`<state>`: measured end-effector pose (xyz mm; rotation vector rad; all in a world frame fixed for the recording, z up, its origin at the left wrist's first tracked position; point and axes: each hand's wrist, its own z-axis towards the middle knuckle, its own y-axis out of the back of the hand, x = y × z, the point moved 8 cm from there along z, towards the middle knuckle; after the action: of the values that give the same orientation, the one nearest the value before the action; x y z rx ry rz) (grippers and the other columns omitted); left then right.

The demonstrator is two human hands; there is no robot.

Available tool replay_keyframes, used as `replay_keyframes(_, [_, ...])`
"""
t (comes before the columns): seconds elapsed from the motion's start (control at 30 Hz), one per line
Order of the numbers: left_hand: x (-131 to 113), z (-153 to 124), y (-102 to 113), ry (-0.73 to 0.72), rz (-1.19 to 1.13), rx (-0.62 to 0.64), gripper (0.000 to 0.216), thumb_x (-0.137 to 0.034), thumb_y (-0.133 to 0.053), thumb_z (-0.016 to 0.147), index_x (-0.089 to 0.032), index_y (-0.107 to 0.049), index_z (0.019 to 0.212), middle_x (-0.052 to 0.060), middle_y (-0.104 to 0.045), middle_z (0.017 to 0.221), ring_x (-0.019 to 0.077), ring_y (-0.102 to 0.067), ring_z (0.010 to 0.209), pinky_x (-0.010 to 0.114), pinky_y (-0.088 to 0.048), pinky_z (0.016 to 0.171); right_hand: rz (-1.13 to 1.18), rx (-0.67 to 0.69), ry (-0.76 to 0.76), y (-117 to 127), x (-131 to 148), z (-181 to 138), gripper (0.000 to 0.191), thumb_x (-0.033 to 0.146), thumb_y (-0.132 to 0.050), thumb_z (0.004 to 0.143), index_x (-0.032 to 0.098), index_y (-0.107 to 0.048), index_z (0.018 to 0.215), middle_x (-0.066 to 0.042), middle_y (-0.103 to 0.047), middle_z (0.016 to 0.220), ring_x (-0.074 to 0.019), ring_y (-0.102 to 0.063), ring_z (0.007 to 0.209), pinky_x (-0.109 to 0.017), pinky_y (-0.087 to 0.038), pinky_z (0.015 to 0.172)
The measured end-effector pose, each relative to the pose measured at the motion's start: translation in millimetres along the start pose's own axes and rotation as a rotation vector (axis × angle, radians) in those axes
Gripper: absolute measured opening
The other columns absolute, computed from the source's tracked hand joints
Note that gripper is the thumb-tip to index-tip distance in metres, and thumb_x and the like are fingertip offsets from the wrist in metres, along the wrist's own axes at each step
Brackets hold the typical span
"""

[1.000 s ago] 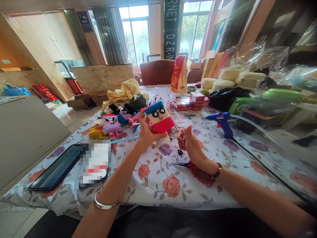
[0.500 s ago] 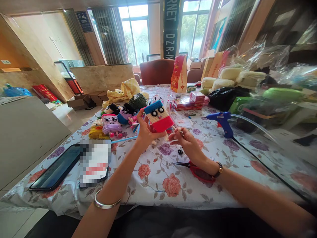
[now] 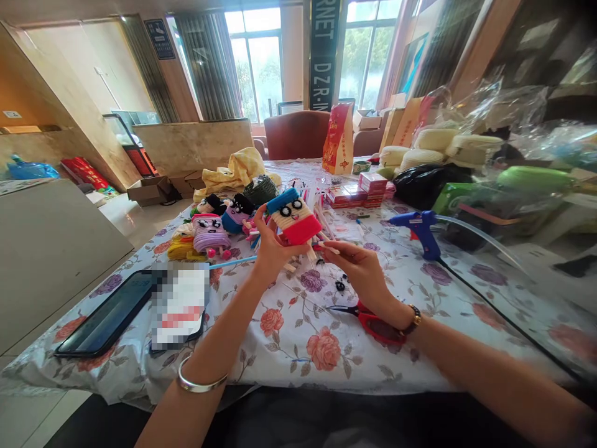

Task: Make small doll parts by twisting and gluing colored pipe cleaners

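My left hand [image 3: 270,252] is closed around a boxy yarn doll [image 3: 295,219] with a blue top, a cream face with round black-rimmed eyes, and a red lower part. The doll is raised above the table, tilted, its face towards me. Just beyond its lower right corner, my right hand [image 3: 364,272] pinches a small, thin pale piece whose kind I cannot make out. Short cream legs hang beneath the doll. Under my right wrist lie red-handled scissors [image 3: 380,328]. A small black piece [image 3: 340,285] rests on the cloth near my right fingers.
A blue glue gun [image 3: 423,233] with its black cord stands on the right. Finished dolls [image 3: 211,234] are grouped at the left, behind a phone [image 3: 109,316]. Small red boxes [image 3: 347,196], a tall red packet [image 3: 338,140] and a black bag [image 3: 426,185] stand farther back.
The doll in my left hand has shifted slightly left and tilted more. My right fingers have turned and moved a little, now pinched together close to the doll's lower edge.
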<state>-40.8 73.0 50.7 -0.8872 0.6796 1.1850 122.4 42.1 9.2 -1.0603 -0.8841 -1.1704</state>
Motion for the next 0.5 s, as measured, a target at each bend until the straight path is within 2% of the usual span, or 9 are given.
replay_keyframes(0.1, [0,0,3,0.002,0.001,-0.034,0.121,-0.014,-0.086,0.040,-0.041,-0.013,0.133,0.005,-0.045,0.127,0.0185,-0.056,0.104,0.029,-0.052,0.081,0.062,0.029,-0.031,-4,0,-1,0.026,0.039,-0.072,0.070,0.023,-0.074,0.090,-0.003,-0.073,0.087,-0.0174,-0.066,0.081,-0.036,-0.051,0.082])
replay_keyframes(0.2, [1,0,1,0.020,-0.023,-0.011,0.120,-0.014,-0.086,0.042,-0.041,-0.012,0.133,0.005,-0.046,0.125,0.0187,-0.056,0.103,0.031,-0.053,0.081,0.096,0.008,-0.047,-3,1,-2,0.023,0.042,-0.070,0.072,0.022,-0.075,0.083,-0.003,-0.073,0.082,-0.0163,-0.066,0.077,-0.037,-0.052,0.083])
replay_keyframes(0.3, [2,0,-1,0.039,-0.045,0.014,0.122,-0.015,-0.087,0.040,-0.042,-0.012,0.133,0.004,-0.046,0.126,0.0183,-0.057,0.101,0.030,-0.054,0.078,0.061,0.001,-0.053,-2,0,-1,0.022,0.038,-0.075,0.067,0.021,-0.073,0.081,-0.002,-0.072,0.079,-0.0159,-0.066,0.074,-0.035,-0.052,0.080])
replay_keyframes(0.5, [4,-1,-9,0.074,-0.067,0.097,0.126,-0.015,-0.088,0.036,-0.045,-0.012,0.132,0.004,-0.044,0.129,0.0188,-0.059,0.099,0.029,-0.055,0.076,0.077,-0.017,-0.070,3,-1,-2,0.031,0.038,-0.077,0.064,0.021,-0.058,0.082,0.001,-0.070,0.069,-0.0147,-0.063,0.069,-0.028,-0.047,0.068])
